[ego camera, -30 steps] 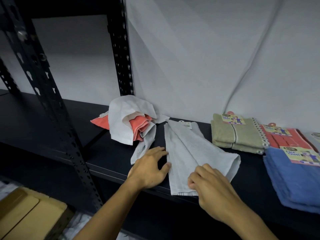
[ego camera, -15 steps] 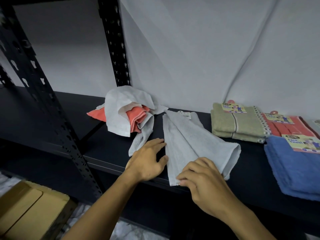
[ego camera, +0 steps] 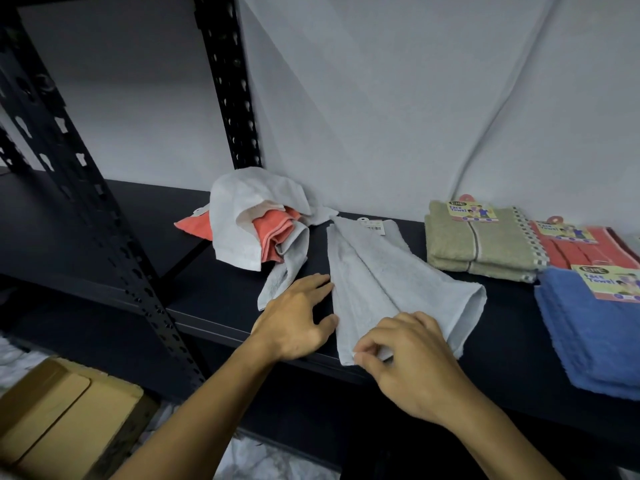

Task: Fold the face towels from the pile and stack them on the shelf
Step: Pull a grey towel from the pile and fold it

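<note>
A light grey face towel, partly folded lengthwise with a paper tag at its far end, lies on the black shelf. My left hand rests flat on the shelf, its fingertips against the towel's left edge. My right hand pinches the towel's near corner at the shelf's front edge. Behind and to the left sits the loose pile of white, coral and grey towels.
Folded stacks with tags lie at the right: olive towels, red towels and blue towels. Black perforated uprights rise at the left. A cardboard box sits on the floor below.
My right hand slid left along the towel's near edge and now pinches its corner. My left hand stayed against the towel's left side.
</note>
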Tool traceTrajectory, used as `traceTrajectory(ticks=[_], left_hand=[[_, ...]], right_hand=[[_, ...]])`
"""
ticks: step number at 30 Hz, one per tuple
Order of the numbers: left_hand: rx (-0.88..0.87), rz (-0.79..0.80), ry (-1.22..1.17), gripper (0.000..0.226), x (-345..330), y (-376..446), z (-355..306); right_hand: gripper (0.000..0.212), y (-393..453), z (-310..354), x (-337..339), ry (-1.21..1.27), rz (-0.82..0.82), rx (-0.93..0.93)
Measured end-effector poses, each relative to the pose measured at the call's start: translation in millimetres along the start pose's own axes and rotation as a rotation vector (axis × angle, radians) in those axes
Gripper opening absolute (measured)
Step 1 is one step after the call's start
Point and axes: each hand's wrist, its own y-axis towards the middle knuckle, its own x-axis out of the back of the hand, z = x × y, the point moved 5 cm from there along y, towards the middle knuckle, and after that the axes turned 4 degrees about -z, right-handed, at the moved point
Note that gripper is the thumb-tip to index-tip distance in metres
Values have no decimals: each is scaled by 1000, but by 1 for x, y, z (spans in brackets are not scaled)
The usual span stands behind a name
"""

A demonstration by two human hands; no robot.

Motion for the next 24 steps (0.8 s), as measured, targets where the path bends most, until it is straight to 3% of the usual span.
traceTrajectory(ticks=[9, 16, 24], left_hand=[[-9, 16, -15, 64, -1, 1, 2], [-55, 4, -69, 63, 0, 2, -1], [-76, 1, -74, 63, 0, 1, -2]], right_hand=[[13, -3, 7, -1, 74, -254, 106], [15, -9, 14, -11, -50, -227, 245], [18, -15, 14, -16, -86, -191, 281]])
